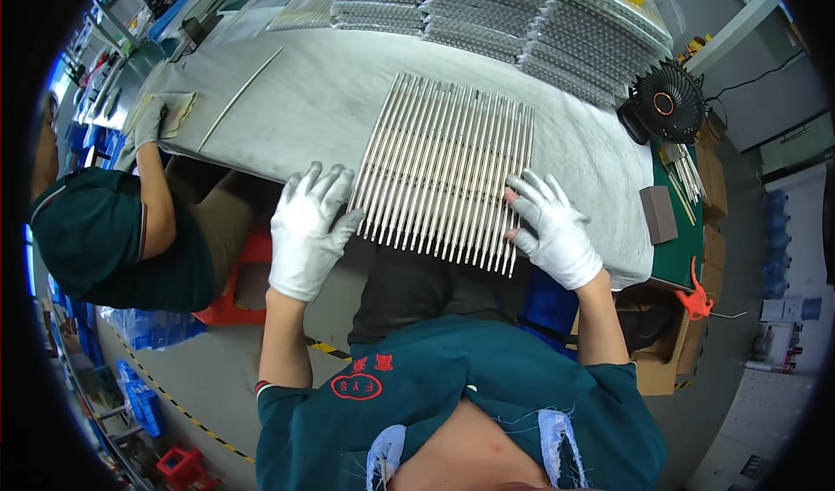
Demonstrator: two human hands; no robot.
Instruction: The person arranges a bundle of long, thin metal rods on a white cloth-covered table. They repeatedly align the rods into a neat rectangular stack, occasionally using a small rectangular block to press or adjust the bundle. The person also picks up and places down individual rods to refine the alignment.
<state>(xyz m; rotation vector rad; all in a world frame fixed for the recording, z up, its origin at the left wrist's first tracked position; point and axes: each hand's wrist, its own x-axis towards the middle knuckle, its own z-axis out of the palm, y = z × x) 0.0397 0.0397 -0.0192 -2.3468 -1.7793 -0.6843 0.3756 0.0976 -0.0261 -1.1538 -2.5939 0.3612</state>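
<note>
A flat row of several long silver metal rods (pixel 448 169) lies side by side on the grey cloth-covered table (pixel 322 100). My left hand (pixel 306 230), in a white glove, rests flat with fingers spread at the row's near left corner, touching the outermost rods. My right hand (pixel 550 226), also in a white glove, presses its fingers against the rods at the row's near right edge. Neither hand has closed around a rod.
Stacks of bagged rods (pixel 522 21) fill the table's far side. A single thin rod (pixel 239 98) lies at the left. A black desk fan (pixel 665 104) and a brown block (pixel 658 214) sit at the right. A seated person (pixel 122 230) in green works at the left.
</note>
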